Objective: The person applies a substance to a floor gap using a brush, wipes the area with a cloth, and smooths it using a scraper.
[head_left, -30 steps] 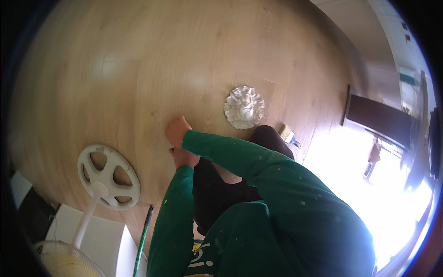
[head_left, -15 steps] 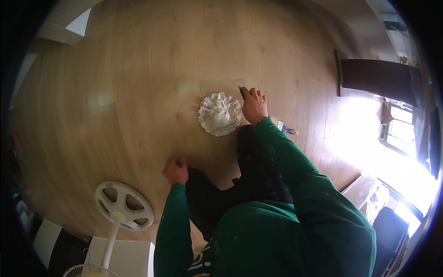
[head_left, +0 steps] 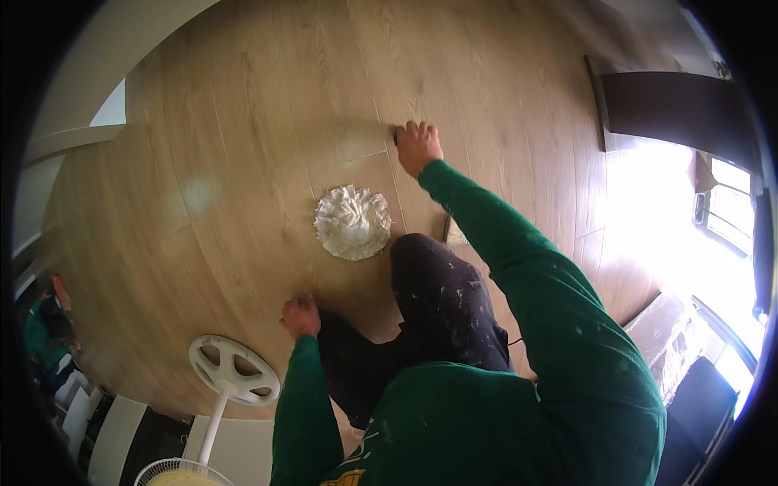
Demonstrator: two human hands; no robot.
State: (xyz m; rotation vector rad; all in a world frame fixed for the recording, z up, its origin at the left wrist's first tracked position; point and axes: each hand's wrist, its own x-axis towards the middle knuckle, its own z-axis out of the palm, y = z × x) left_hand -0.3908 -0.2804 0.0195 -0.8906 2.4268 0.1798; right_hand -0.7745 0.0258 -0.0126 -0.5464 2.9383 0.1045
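Observation:
My right hand [head_left: 419, 146] is stretched forward, low over the wood floor. Its fingers are closed round a small dark flat tool [head_left: 397, 134], mostly hidden by the hand. My left hand [head_left: 301, 315] stays low beside my left knee, its fingers curled; a dark bit shows among them, too small to name. Between the two hands a round, whitish crumpled bundle [head_left: 352, 223] with a ruffled rim lies on the floor, touched by neither. A pale flat piece [head_left: 455, 232] shows beside my right knee, partly covered by my right forearm.
Wood-plank floor [head_left: 267, 146] spreads around me. A white fan with a spoked round base [head_left: 261, 381] is at the lower left. To the right are a dark brown panel [head_left: 673, 104], a bright window [head_left: 728, 206] and a plastic-wrapped item [head_left: 664, 332].
My right hand has moved forward and left, away from the crumpled bundle. My view has shifted too. The paintbrush seen earlier by my right forearm is now out of sight.

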